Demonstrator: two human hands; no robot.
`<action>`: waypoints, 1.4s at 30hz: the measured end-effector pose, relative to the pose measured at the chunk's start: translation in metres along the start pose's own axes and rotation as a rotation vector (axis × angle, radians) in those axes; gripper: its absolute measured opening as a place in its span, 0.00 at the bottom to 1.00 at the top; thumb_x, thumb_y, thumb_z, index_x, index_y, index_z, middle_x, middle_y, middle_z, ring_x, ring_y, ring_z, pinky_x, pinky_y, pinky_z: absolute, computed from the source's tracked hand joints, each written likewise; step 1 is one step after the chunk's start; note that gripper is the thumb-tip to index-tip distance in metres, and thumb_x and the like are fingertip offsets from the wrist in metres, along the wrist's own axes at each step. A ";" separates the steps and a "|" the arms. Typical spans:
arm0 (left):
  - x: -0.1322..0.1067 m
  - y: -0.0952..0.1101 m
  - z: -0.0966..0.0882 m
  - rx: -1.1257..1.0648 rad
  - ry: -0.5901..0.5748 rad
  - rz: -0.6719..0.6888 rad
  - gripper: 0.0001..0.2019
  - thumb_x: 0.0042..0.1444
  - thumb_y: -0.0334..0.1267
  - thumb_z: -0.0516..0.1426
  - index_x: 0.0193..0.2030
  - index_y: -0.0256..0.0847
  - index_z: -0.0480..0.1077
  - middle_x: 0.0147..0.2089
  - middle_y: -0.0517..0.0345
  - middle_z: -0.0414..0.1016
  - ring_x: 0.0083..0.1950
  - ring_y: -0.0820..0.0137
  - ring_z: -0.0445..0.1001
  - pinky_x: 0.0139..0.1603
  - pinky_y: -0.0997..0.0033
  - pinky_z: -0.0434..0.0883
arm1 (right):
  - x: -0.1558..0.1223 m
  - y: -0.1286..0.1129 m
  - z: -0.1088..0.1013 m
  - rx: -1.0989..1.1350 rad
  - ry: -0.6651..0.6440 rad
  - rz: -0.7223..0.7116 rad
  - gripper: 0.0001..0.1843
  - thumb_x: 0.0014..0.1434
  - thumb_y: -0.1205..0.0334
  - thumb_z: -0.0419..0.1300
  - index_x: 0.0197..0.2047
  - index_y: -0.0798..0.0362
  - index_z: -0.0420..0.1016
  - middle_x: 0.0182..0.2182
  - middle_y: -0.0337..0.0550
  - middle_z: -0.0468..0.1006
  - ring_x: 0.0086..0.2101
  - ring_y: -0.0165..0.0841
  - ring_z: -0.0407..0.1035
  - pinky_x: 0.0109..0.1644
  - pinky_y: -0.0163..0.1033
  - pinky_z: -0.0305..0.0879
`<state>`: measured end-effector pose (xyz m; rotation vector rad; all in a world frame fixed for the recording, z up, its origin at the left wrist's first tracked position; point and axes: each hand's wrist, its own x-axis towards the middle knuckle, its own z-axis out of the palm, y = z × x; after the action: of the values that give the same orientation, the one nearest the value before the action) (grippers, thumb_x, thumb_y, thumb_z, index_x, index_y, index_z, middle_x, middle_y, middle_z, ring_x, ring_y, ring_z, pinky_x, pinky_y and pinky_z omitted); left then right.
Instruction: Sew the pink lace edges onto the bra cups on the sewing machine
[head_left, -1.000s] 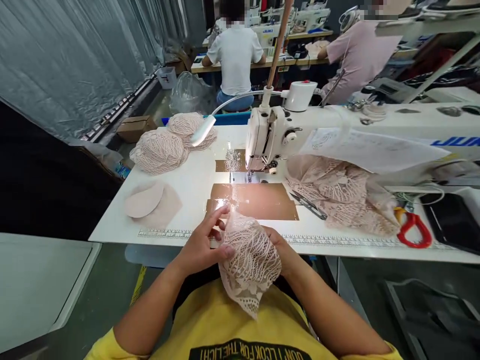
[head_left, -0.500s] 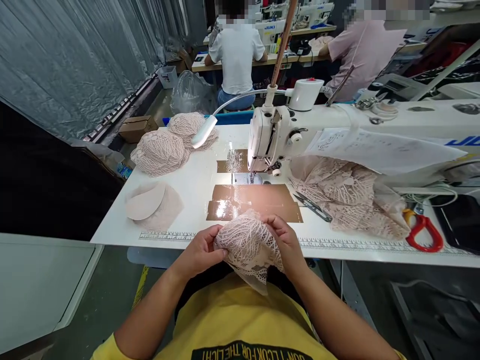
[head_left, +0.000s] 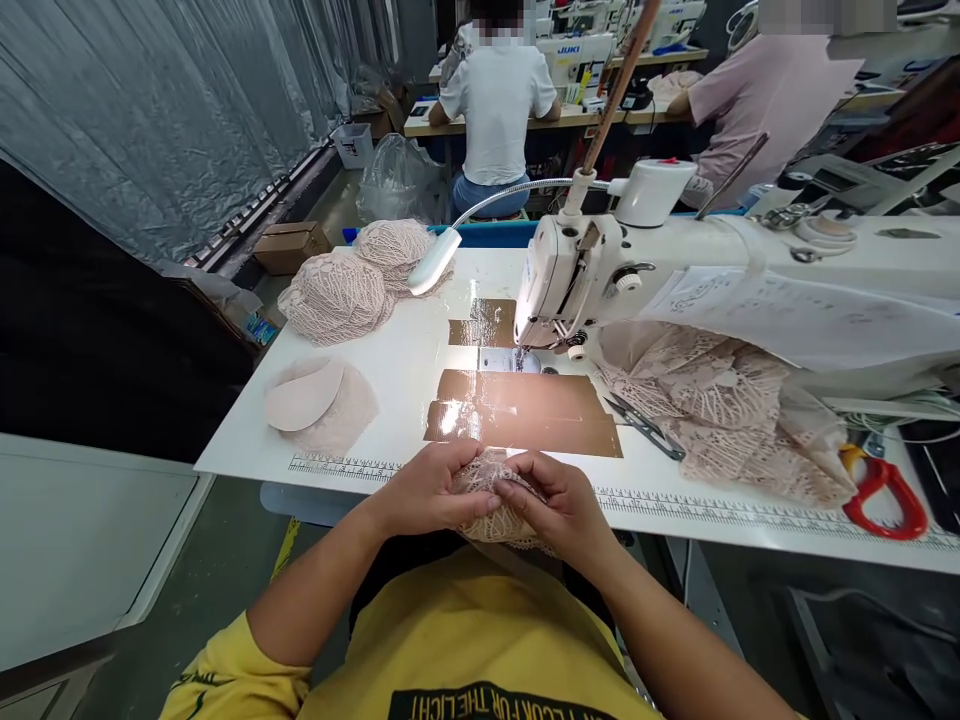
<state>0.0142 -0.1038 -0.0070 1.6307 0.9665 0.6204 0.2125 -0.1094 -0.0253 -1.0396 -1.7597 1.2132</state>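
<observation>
A bunched piece of pale pink lace sits between my two hands at the near edge of the white sewing table. My left hand is curled round its left side. My right hand is closed over its right side, fingertips pressed onto the top. Most of the lace is hidden under my fingers. The sewing machine head stands beyond, with brown tape patches on the table in front of its needle.
Two stacks of lace cups and plain pink foam pieces lie at the left. A heap of lace, thread snips and red-handled scissors lie at the right. Two people sit at machines behind.
The lace piece, which hung spread below my hands, has been gathered up into a small bundle. Both hands have closed in over it at the table edge.
</observation>
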 end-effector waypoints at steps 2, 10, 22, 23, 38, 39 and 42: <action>0.004 0.002 0.003 0.014 0.015 -0.007 0.09 0.55 0.41 0.59 0.35 0.37 0.67 0.31 0.62 0.63 0.31 0.75 0.62 0.30 0.76 0.61 | 0.003 0.000 -0.001 -0.026 0.057 -0.015 0.08 0.59 0.59 0.59 0.30 0.51 0.72 0.25 0.37 0.74 0.26 0.29 0.66 0.31 0.33 0.61; 0.017 0.005 -0.001 -0.087 -0.025 -0.008 0.12 0.54 0.43 0.61 0.34 0.36 0.67 0.30 0.63 0.61 0.31 0.76 0.59 0.31 0.77 0.59 | 0.013 0.002 -0.010 -0.035 0.211 -0.034 0.06 0.54 0.64 0.60 0.26 0.52 0.70 0.26 0.40 0.77 0.28 0.32 0.70 0.32 0.36 0.65; 0.039 0.007 -0.007 -0.294 -0.034 -0.120 0.15 0.53 0.46 0.61 0.36 0.34 0.71 0.32 0.59 0.67 0.33 0.73 0.64 0.34 0.75 0.63 | 0.025 0.006 -0.020 -0.043 0.232 0.122 0.10 0.53 0.59 0.59 0.23 0.52 0.69 0.22 0.41 0.74 0.24 0.31 0.65 0.28 0.36 0.60; 0.040 0.007 -0.007 -0.274 -0.031 -0.116 0.15 0.54 0.46 0.60 0.35 0.34 0.71 0.30 0.59 0.65 0.32 0.74 0.63 0.32 0.75 0.62 | 0.026 0.006 -0.021 -0.038 0.229 0.125 0.10 0.53 0.59 0.60 0.22 0.52 0.69 0.22 0.40 0.74 0.24 0.31 0.65 0.27 0.36 0.60; 0.052 0.002 -0.007 -0.303 -0.039 -0.064 0.16 0.62 0.46 0.53 0.35 0.32 0.71 0.29 0.59 0.64 0.30 0.75 0.60 0.31 0.76 0.59 | 0.038 0.008 -0.035 0.295 0.038 0.240 0.12 0.53 0.53 0.64 0.37 0.53 0.75 0.31 0.39 0.75 0.31 0.31 0.67 0.34 0.35 0.64; 0.052 0.003 -0.007 -0.285 -0.045 -0.063 0.16 0.62 0.46 0.53 0.35 0.33 0.71 0.29 0.59 0.64 0.30 0.75 0.61 0.31 0.76 0.60 | 0.039 0.008 -0.036 0.281 0.025 0.232 0.12 0.54 0.53 0.64 0.35 0.53 0.76 0.30 0.40 0.75 0.31 0.31 0.67 0.34 0.35 0.64; 0.052 0.006 -0.009 -0.262 -0.070 -0.054 0.17 0.62 0.47 0.52 0.36 0.33 0.71 0.30 0.58 0.65 0.32 0.74 0.62 0.32 0.75 0.61 | 0.039 0.006 -0.039 0.218 0.027 0.209 0.13 0.55 0.52 0.62 0.29 0.54 0.74 0.26 0.39 0.73 0.27 0.29 0.64 0.31 0.34 0.61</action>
<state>0.0366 -0.0559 -0.0034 1.3811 0.8377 0.6213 0.2331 -0.0588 -0.0149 -1.1242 -1.4869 1.4757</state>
